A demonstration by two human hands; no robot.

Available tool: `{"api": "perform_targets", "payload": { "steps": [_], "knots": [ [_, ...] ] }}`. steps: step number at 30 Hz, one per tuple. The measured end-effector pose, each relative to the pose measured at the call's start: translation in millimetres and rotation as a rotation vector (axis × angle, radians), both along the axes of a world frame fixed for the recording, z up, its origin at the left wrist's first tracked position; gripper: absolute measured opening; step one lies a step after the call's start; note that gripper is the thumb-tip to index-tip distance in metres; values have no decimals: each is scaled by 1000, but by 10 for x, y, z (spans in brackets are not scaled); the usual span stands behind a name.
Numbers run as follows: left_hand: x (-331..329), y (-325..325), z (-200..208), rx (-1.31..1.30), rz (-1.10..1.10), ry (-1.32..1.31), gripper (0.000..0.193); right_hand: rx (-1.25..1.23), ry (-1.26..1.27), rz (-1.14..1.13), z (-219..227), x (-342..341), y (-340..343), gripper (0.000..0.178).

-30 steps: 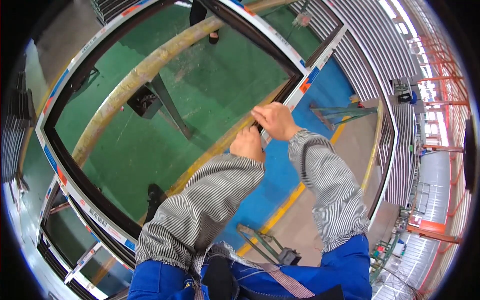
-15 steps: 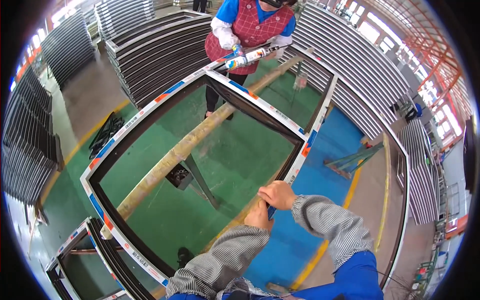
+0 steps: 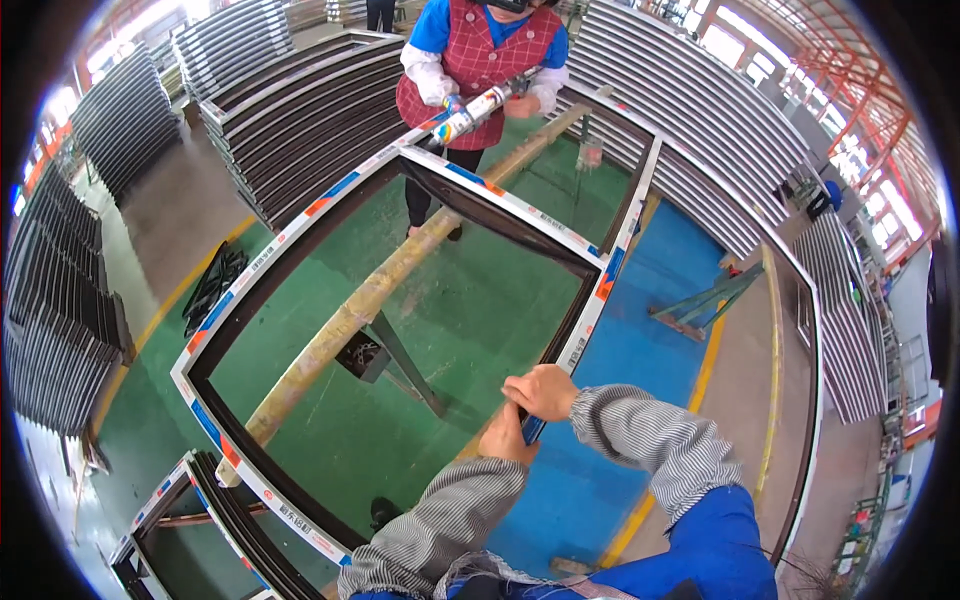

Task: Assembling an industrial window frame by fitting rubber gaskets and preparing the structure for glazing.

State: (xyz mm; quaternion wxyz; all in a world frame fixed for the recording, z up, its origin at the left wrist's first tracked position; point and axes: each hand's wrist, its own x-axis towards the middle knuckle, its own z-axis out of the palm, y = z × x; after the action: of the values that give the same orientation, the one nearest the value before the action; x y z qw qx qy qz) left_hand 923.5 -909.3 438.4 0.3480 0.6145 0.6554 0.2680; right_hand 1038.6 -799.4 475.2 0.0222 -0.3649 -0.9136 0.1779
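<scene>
On my feed, L hand (image 3: 507, 438) & R hand (image 3: 543, 392) meet at the near rail of the lg white frame (image 3: 505, 207), R just beyond L, the two touching; fingers of both look curled in narrow on the rail, but I can't tell if they pinch anything, contact side is hidden; frame lies flat abt waist ht in front of the wearer, w/ blue & orange patches along its white faces and a dark inner edge; a tan beam (image 3: 350, 315) runs underneath, w/ a dark box (image 3: 362, 358) by a green leg below it, over green floor (image 3: 500, 315); on the far side I see a co-worker (image 3: 490, 50) in a red checked vest, holding a cartridge gun (image 3: 470, 117) near the far rail; stacked frames (image 3: 310, 125) stand behind, to the L.
</scene>
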Motion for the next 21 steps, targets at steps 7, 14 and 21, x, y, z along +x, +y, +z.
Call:
{"api": "perform_targets", "payload": {
  "steps": [7, 14, 21],
  "knots": [
    [-51, -6, -69, 38, -86, -19, 71, -14, 39, 32, -96, 18, 5, 32],
    [-141, -447, 6, 40, -112, 78, 83, 32, 55, -53, -34, -9, -38, 33],
    [-607, -1199, 304, 100, -235, 251, 98, 177, -122, -129, -96, -47, -58, 36]
  ]
}}
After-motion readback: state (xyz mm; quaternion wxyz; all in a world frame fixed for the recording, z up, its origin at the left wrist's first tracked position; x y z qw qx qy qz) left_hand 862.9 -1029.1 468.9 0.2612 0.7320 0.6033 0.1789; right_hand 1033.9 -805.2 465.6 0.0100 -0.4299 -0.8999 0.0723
